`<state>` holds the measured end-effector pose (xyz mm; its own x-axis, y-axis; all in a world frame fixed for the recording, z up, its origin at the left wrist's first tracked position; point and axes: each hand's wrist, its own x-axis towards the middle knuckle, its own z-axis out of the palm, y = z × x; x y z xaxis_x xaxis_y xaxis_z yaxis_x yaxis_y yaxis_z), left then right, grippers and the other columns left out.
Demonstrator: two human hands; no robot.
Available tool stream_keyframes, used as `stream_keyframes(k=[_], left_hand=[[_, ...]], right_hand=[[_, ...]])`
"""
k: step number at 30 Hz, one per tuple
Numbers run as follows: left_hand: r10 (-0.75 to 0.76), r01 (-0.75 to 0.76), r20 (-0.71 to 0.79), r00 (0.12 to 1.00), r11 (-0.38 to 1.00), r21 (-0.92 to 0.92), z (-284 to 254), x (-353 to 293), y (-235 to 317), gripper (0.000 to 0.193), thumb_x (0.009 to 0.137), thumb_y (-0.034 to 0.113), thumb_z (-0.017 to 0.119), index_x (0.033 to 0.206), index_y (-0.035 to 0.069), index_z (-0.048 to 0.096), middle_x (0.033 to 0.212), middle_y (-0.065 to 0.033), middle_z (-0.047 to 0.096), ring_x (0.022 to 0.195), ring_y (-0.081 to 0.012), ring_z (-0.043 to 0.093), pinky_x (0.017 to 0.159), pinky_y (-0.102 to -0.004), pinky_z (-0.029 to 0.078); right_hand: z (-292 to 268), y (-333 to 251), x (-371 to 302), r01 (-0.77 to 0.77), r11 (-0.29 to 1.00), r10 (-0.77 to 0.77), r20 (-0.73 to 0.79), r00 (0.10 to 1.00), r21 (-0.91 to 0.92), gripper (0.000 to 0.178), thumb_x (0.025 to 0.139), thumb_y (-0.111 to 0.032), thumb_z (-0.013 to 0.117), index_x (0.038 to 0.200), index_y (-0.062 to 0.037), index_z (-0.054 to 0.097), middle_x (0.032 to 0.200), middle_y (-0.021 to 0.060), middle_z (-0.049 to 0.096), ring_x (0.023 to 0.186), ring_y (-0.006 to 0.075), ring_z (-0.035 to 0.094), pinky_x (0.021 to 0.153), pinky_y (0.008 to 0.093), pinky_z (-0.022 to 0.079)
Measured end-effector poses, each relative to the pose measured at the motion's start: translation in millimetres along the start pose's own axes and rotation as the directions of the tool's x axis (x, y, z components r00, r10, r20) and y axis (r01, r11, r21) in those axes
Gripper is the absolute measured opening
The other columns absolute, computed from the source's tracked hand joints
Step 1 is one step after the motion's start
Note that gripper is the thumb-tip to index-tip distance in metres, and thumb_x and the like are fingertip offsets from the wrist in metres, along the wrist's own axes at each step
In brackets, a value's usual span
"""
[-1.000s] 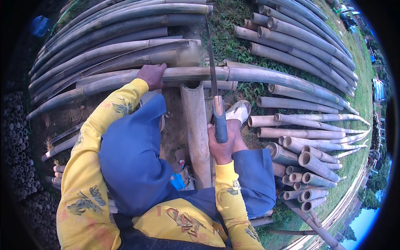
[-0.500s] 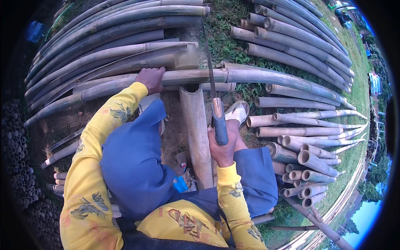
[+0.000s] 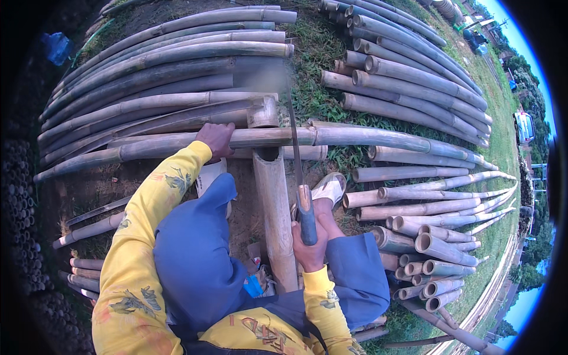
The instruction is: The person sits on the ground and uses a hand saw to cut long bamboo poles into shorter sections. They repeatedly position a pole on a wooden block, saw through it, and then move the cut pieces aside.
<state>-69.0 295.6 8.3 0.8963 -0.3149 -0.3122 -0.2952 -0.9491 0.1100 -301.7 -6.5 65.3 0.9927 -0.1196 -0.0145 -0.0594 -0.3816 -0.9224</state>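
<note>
Bamboo pole (image 3: 266, 138): left grip (image 3: 217, 139) clamped on
Saw (image 3: 299, 165): right of that, in right grip (image 3: 310, 253)
Cut: sawing, probably; needs steadiness

Lettering appears on two things. Yellow shirt (image 3: 236, 336), at six o'clock: large, dark reddish capitals across the front, partly lost in folds. White item (image 3: 212, 173), from centre toward nine o'clock: small dark capitals along its left edge, partly legible.

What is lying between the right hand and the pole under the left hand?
The head view shows the saw there: beyond the right hand, the front of its handle, then the blade, which reaches the pole.
</note>
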Motion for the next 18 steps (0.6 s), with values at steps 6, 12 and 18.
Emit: stream_keyframes(k=[6, 12, 18], left_hand=[[-0.003, 0.002, -0.032, 0.999, 0.999, -0.036, 13.9, -10.3, -4.7, 0.057, 0.077, 0.036, 0.085, 0.113, 0.001, 0.058, 0.107, -0.0234, 0.072, 0.101, -0.0414, 0.072, 0.09, -0.0496, 0.056], [-0.022, 0.023, 0.055, 0.998, 1.0, -0.014, 0.9, 4.1, -2.6, 0.059, 0.075, 0.038, 0.086, 0.114, 0.002, 0.059, 0.106, -0.0233, 0.073, 0.102, -0.0414, 0.071, 0.092, -0.0495, 0.055], [0.004, -0.004, 0.01, 1.0, 1.0, -0.013, 6.7, -2.1, -4.3, 0.055, 0.078, 0.037, 0.081, 0.114, 0.001, 0.06, 0.102, -0.0238, 0.074, 0.099, -0.0414, 0.073, 0.091, -0.049, 0.056]], right_hand=[[-36.2, -48.2, -78.7, -0.041, 0.993, 0.038, -0.033, 0.999, -0.112, 0.005, 0.088, 0.001, 0.072, 0.089, 0.0008, 0.066, 0.07, 0.0047, 0.062, 0.063, 0.0121, 0.056, 0.064, 0.0301, 0.049], [0.1, -2.7, 2.5, -0.053, 0.998, 0.053, -0.001, 0.999, -0.023, 0.007, 0.091, -0.005, 0.072, 0.093, -0.0001, 0.067, 0.069, 0.009, 0.061, 0.059, 0.0139, 0.056, 0.059, 0.0326, 0.046], [-48.4, -54.0, -98.5, -0.128, 0.986, 0.125, -0.031, 0.992, -0.112, 0.015, 0.086, 0.001, 0.073, 0.101, 0.0023, 0.071, 0.073, 0.0106, 0.067, 0.064, 0.0159, 0.066, 0.065, 0.0324, 0.052]])
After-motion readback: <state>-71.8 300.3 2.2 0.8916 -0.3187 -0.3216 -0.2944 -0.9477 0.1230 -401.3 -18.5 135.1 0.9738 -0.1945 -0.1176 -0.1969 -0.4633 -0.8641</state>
